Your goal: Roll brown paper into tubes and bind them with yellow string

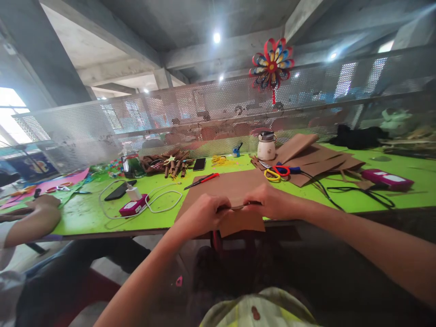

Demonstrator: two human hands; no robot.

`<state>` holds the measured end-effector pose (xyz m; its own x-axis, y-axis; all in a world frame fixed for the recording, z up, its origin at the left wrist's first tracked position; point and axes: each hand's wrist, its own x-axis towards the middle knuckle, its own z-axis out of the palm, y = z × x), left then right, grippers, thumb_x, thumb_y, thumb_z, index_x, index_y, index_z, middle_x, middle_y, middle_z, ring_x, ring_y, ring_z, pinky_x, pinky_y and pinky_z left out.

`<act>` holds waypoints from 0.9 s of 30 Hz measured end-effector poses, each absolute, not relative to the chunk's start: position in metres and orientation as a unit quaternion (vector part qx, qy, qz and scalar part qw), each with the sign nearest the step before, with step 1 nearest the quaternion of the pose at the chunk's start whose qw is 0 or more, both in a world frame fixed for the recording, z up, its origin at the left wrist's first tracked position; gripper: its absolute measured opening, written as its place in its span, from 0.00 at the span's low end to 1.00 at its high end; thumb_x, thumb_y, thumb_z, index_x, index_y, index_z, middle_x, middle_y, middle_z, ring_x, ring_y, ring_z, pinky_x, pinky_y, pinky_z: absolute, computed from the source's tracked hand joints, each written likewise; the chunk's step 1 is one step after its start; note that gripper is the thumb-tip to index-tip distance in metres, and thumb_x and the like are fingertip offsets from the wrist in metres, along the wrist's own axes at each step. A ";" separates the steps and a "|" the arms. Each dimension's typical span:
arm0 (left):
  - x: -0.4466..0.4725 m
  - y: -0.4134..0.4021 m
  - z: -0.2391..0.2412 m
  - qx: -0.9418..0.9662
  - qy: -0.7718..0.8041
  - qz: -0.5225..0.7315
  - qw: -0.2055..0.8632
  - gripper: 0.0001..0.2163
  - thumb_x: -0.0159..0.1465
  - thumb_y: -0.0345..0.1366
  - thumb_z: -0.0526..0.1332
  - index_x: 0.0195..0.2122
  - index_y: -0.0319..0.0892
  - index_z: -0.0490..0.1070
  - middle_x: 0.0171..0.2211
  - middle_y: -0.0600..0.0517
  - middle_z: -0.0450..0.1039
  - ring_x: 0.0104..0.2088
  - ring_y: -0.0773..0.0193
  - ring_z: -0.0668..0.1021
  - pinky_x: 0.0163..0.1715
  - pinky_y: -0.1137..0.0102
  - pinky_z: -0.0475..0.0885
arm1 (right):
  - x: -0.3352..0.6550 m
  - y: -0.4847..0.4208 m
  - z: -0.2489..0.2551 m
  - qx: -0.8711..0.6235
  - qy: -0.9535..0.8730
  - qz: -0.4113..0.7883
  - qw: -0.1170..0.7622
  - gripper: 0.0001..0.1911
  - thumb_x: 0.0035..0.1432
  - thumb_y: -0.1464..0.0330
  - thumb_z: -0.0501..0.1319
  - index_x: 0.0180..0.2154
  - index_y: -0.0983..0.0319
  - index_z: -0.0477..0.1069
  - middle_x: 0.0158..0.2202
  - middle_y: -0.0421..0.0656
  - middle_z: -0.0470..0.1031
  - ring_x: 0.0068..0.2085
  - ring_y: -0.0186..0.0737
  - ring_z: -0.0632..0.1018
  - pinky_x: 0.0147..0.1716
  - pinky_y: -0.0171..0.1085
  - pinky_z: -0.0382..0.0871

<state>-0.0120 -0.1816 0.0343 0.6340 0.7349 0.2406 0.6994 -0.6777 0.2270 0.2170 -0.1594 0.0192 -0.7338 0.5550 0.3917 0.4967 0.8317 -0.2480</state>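
Observation:
A brown paper sheet lies on the green table and hangs over its near edge. My left hand and my right hand both pinch the folded part of this sheet at the table edge, fingers closed on the fold. Red-handled scissors rest on the sheet's far left corner.
Brown paper pieces are stacked at the right with red, yellow and blue scissors, black cords and a pink box. A white jar, phones, a white cable and a pink power bank sit further left. Another person's arm rests at the left.

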 end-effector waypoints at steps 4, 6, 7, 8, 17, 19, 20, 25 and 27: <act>-0.017 -0.178 0.034 0.900 0.392 0.170 0.084 0.07 0.60 0.35 0.56 0.31 0.39 0.72 0.24 0.54 0.71 0.24 0.71 0.68 0.24 0.76 0.58 | 0.220 -0.158 0.022 -0.306 -0.924 0.079 0.216 0.12 0.58 0.65 0.58 0.30 0.67 0.75 0.22 0.42 0.74 0.23 0.31 0.69 0.23 0.30 0.54; -0.019 -0.175 0.033 0.899 0.384 0.179 0.114 0.08 0.61 0.38 0.57 0.30 0.39 0.71 0.23 0.55 0.69 0.24 0.71 0.67 0.24 0.77 0.58 | 0.221 -0.159 0.024 -0.305 -0.925 0.084 0.208 0.12 0.58 0.65 0.57 0.30 0.67 0.75 0.21 0.41 0.73 0.22 0.30 0.67 0.23 0.30 0.53; -0.020 -0.173 0.032 0.896 0.381 0.183 0.134 0.10 0.61 0.39 0.57 0.30 0.38 0.71 0.23 0.55 0.69 0.24 0.71 0.67 0.24 0.77 0.58 | 0.222 -0.160 0.026 -0.302 -0.927 0.087 0.205 0.12 0.59 0.65 0.57 0.30 0.67 0.75 0.22 0.42 0.73 0.23 0.30 0.67 0.23 0.30 0.54; -0.022 -0.172 0.032 0.893 0.378 0.186 0.157 0.11 0.62 0.40 0.56 0.31 0.38 0.71 0.23 0.55 0.68 0.24 0.71 0.67 0.24 0.77 0.59 | 0.222 -0.160 0.027 -0.297 -0.929 0.092 0.201 0.13 0.59 0.66 0.56 0.31 0.67 0.75 0.23 0.42 0.73 0.23 0.31 0.68 0.24 0.31 0.54; -0.039 -0.170 0.031 0.863 0.347 0.160 0.331 0.13 0.63 0.42 0.55 0.39 0.37 0.71 0.28 0.52 0.71 0.28 0.70 0.71 0.28 0.76 0.65 | 0.232 -0.162 0.037 -0.297 -0.913 0.240 0.142 0.15 0.59 0.64 0.56 0.42 0.66 0.74 0.27 0.43 0.75 0.26 0.32 0.70 0.25 0.30 0.61; -0.041 -0.171 0.030 0.837 0.342 0.177 0.390 0.13 0.62 0.42 0.57 0.38 0.37 0.70 0.26 0.53 0.70 0.26 0.70 0.71 0.27 0.76 0.64 | 0.236 -0.159 0.036 -0.284 -0.888 0.322 0.163 0.17 0.59 0.61 0.57 0.42 0.67 0.73 0.24 0.41 0.73 0.23 0.30 0.68 0.22 0.29 0.60; -0.042 -0.172 0.029 0.817 0.336 0.191 0.428 0.12 0.62 0.42 0.58 0.38 0.36 0.69 0.24 0.54 0.69 0.24 0.71 0.70 0.26 0.76 0.64 | 0.238 -0.157 0.036 -0.273 -0.870 0.364 0.188 0.17 0.59 0.60 0.57 0.42 0.67 0.73 0.23 0.40 0.72 0.22 0.28 0.67 0.21 0.29 0.59; -0.036 -0.173 0.013 0.688 0.266 0.262 0.622 0.13 0.56 0.41 0.65 0.34 0.36 0.69 0.21 0.55 0.67 0.19 0.73 0.70 0.20 0.77 0.62 | 0.236 -0.157 0.041 -0.104 -0.779 0.524 0.328 0.22 0.58 0.59 0.59 0.52 0.62 0.67 0.35 0.43 0.73 0.28 0.29 0.71 0.27 0.30 0.67; -0.031 -0.174 0.006 0.647 0.240 0.290 0.663 0.14 0.54 0.41 0.67 0.34 0.36 0.69 0.19 0.56 0.66 0.17 0.73 0.69 0.18 0.78 0.61 | 0.230 -0.160 0.044 -0.038 -0.747 0.561 0.354 0.22 0.60 0.58 0.56 0.54 0.60 0.65 0.39 0.45 0.72 0.32 0.31 0.73 0.31 0.33 0.69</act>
<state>-0.0308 -0.1741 0.0062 0.7163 0.6955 0.0563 -0.0740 -0.0046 0.9972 0.2301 -0.1604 0.0440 -0.7463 0.4542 0.4866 -0.3404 0.3678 -0.8653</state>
